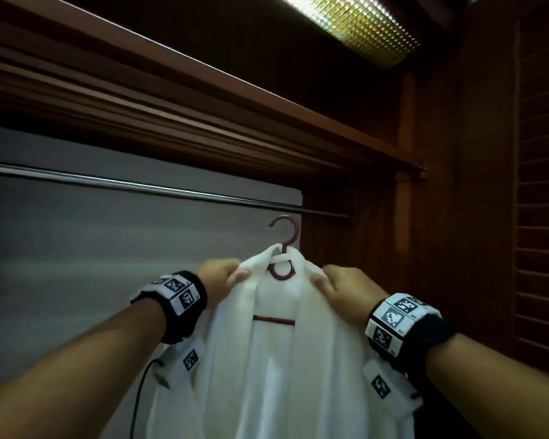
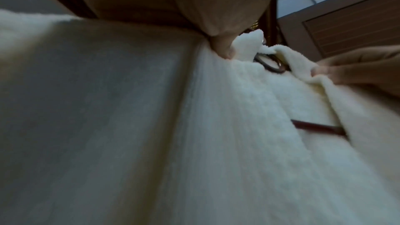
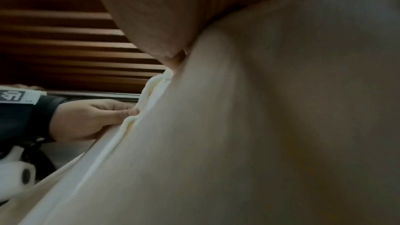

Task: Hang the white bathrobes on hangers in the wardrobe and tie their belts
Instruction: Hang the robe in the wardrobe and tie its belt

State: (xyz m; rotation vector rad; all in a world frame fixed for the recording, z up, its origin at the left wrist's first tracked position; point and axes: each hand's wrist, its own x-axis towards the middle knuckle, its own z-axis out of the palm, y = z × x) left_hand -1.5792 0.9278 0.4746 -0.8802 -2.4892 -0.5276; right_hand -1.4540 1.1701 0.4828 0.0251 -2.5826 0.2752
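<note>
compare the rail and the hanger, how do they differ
The rail is silvery metal; the hanger is dark reddish brown. The rail is a long straight bar fixed across the wardrobe; the hanger is small, with a curved hook. The rail is bare in view; the hanger carries the robe, held up by the left hand and right hand, its hook just below the rail, not yet on it. Both are thin and rod-like.
</note>
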